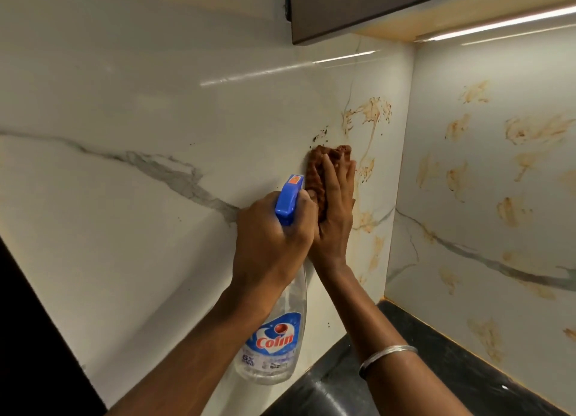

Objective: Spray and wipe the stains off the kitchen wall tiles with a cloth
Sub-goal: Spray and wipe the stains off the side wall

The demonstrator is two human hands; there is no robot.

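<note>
Head view: the left hand [274, 238] is curled round the neck of a Colin spray bottle [274, 347], its blue trigger head [290, 197] close beside the right hand [335, 216]. That hand lies flat with straight fingers, pressing a brown cloth [327, 154] against the marble-look wall tiles [156, 104], just below dark specks [321, 135] and orange-brown stains [371, 111]. More stains [530, 132] mark the side wall above the black worktop [436, 353]. The cloth already looks soiled, so wiping may smear the stains wider. A squeeze of the trigger now would likely wet the knuckles rather than the tile.
</note>
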